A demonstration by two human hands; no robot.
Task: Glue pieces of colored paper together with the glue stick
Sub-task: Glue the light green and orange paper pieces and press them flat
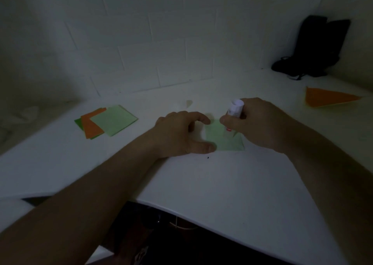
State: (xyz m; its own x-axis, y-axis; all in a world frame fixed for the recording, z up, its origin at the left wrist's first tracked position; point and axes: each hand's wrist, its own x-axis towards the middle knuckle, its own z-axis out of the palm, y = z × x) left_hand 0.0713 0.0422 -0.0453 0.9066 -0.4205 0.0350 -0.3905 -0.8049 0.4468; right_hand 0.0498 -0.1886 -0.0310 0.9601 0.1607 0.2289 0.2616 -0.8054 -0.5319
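A light green paper piece (222,138) lies flat on the white table (201,184) in the middle of the view. My left hand (179,133) rests at its left edge, thumb and forefinger spread and pressing on the paper. My right hand (260,123) grips a white glue stick (234,111), held upright with its lower end down on the green paper. The tip of the stick is hidden by my fingers.
A stack of green and orange paper squares (107,121) lies to the left. An orange folded triangle (327,99) sits at the far right. A black bag (314,46) leans in the back right corner against the tiled wall. The table's front edge curves near my body.
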